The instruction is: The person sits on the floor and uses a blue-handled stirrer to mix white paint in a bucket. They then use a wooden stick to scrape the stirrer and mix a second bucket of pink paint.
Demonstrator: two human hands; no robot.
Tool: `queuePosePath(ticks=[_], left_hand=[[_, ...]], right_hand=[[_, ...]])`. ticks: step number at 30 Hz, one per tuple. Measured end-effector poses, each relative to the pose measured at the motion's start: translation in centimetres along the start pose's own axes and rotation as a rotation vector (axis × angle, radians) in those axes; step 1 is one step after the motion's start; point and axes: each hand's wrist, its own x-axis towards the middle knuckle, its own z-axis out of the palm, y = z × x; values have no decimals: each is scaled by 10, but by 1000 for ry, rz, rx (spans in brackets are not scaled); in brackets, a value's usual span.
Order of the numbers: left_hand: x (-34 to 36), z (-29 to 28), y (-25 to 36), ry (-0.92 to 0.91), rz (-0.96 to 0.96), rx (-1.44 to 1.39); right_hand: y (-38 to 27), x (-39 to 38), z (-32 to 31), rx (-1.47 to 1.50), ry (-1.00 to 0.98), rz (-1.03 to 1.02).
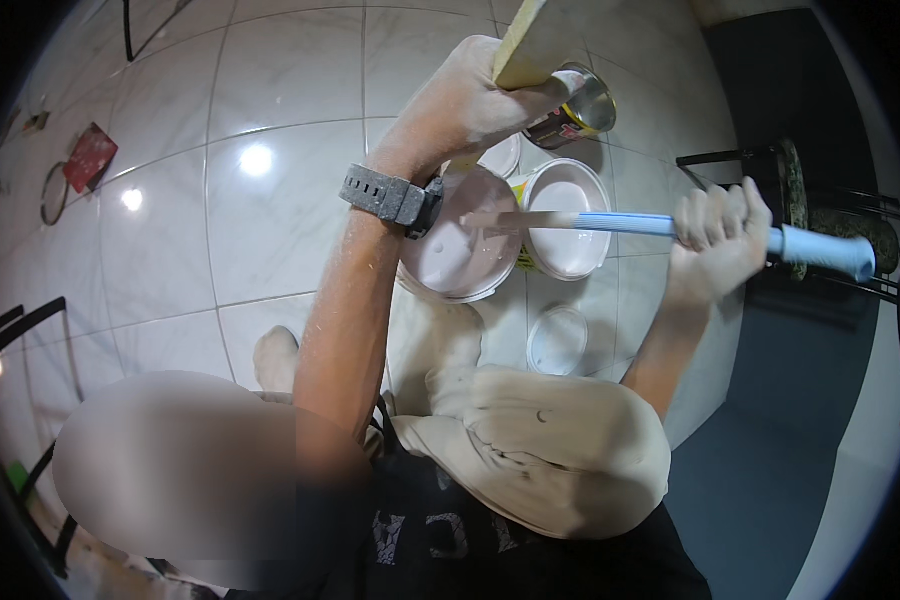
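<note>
My left hand (475,105), dusted with white and wearing a grey watch (395,197) at the wrist, grips a pale yellow flat piece (526,48) that stands up at the top of the view. Its exact kind does not show. Over on the right, my right hand (718,240) is wrapped round a light blue pole (625,223) with a thick blue grip (830,253). The pole's paint-coated end reaches left over a bucket of whitish paint (445,245); whether it touches the paint I cannot tell. A second white bucket (570,220) stands close beside it.
Behind the buckets an open metal can (592,108) sits tilted in view, near a white round container (501,156). A white lid (557,340) lies on the tiled floor (160,250). A red sheet (92,156) and a ring (54,194) lie far left. Dark chairs (790,200) stand right.
</note>
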Motion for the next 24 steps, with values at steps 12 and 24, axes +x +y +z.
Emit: queuePosePath(ticks=[12, 24], left_hand=[[1, -1, 3, 0, -22, 87], [3, -3, 0, -6, -14, 88]], right_hand=[[11, -10, 18, -119, 26, -50], [7, -43, 11, -13, -690, -101]])
